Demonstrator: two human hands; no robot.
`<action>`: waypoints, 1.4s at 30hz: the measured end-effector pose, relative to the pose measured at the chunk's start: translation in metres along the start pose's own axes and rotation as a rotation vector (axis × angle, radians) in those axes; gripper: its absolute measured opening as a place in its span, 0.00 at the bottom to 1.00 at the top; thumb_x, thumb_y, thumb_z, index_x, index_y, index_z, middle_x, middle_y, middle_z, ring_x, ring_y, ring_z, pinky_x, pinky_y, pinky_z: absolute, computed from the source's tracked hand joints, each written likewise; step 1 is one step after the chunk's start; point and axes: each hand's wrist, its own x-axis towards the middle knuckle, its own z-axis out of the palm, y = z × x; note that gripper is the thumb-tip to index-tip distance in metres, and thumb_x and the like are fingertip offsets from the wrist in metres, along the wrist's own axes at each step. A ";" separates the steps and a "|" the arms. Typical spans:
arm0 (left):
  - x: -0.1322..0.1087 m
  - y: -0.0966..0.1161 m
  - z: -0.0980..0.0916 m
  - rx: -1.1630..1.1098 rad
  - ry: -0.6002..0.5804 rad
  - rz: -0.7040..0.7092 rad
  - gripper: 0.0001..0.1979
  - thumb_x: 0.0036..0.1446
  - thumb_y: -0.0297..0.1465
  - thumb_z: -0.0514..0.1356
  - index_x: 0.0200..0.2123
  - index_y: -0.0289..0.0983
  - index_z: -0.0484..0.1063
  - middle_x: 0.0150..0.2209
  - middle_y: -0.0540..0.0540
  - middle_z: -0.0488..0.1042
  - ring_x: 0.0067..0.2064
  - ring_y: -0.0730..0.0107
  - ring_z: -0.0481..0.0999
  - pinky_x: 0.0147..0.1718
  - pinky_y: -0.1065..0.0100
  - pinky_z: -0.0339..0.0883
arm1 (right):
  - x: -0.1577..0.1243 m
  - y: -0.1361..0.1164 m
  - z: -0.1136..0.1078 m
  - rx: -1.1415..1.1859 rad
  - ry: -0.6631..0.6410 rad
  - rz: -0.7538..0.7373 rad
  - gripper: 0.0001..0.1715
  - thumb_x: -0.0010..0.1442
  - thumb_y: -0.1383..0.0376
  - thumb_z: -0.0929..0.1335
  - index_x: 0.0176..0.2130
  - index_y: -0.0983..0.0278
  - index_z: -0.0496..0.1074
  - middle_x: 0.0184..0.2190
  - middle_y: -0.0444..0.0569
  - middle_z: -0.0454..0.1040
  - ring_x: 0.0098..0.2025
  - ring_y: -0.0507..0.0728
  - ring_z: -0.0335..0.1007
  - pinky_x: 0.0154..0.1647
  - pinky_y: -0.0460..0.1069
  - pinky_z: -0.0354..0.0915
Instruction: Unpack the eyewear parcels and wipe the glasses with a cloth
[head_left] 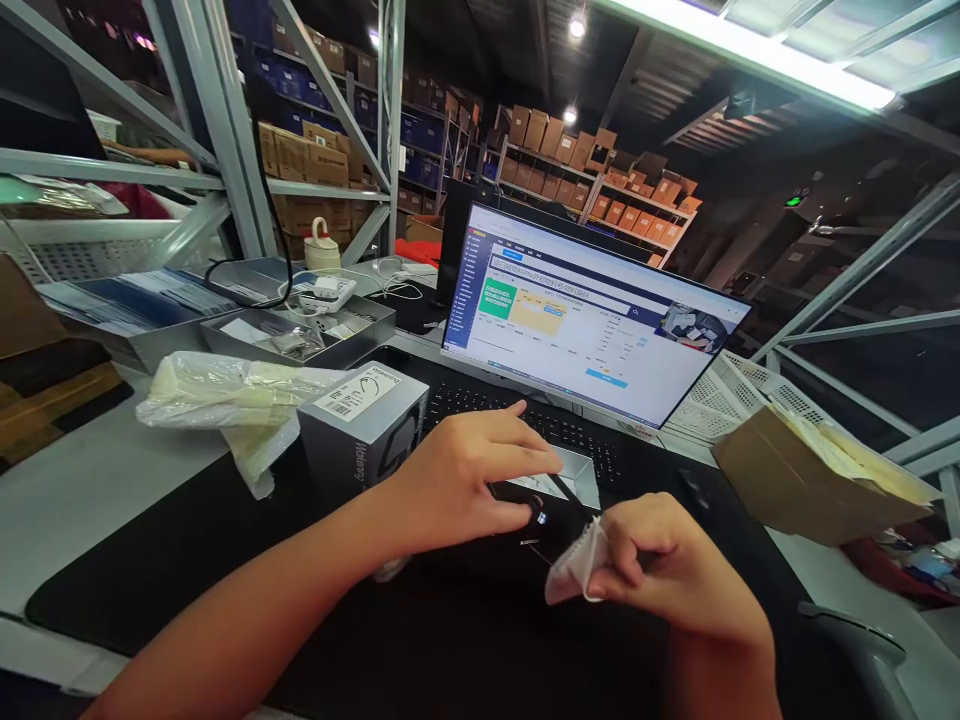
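My left hand (465, 470) rests with its fingers pinched on a small black device (544, 515) that lies on the black desk mat (225, 550) in front of the keyboard (525, 420). Just to its right, my right hand (667, 565) is closed on a small white cloth (577, 568), held close to the device. A grey product box (364, 425) with a white barcode label stands to the left of my left hand. Behind the device lies a flat silvery sheet (577, 465).
A lit monitor (592, 320) stands behind the keyboard. Plastic-wrapped cream items (225, 390) and metal trays (300, 335) of small parts lie at the left. An open cardboard box (810, 480) and a white mesh basket (727, 395) sit at the right. Metal shelving surrounds the desk.
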 end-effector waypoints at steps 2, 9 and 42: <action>0.001 -0.003 -0.004 -0.067 0.040 -0.069 0.16 0.49 0.21 0.63 0.41 0.39 0.81 0.40 0.48 0.82 0.42 0.68 0.81 0.62 0.55 0.66 | -0.005 0.004 -0.008 0.046 -0.009 -0.007 0.26 0.59 0.62 0.74 0.19 0.60 0.58 0.18 0.44 0.71 0.22 0.53 0.68 0.25 0.47 0.60; 0.004 -0.022 -0.014 -0.057 0.135 -0.393 0.15 0.45 0.28 0.70 0.40 0.40 0.82 0.40 0.48 0.83 0.44 0.60 0.82 0.48 0.64 0.75 | 0.006 0.036 -0.017 0.415 0.482 0.043 0.33 0.45 0.50 0.80 0.21 0.60 0.56 0.17 0.38 0.61 0.19 0.49 0.53 0.20 0.45 0.51; 0.003 -0.026 0.011 0.135 0.045 -0.370 0.15 0.49 0.30 0.66 0.43 0.43 0.80 0.44 0.46 0.82 0.47 0.55 0.81 0.50 0.52 0.77 | 0.021 -0.002 0.015 0.166 0.628 0.103 0.14 0.56 0.61 0.74 0.30 0.61 0.65 0.24 0.37 0.69 0.26 0.49 0.60 0.28 0.44 0.55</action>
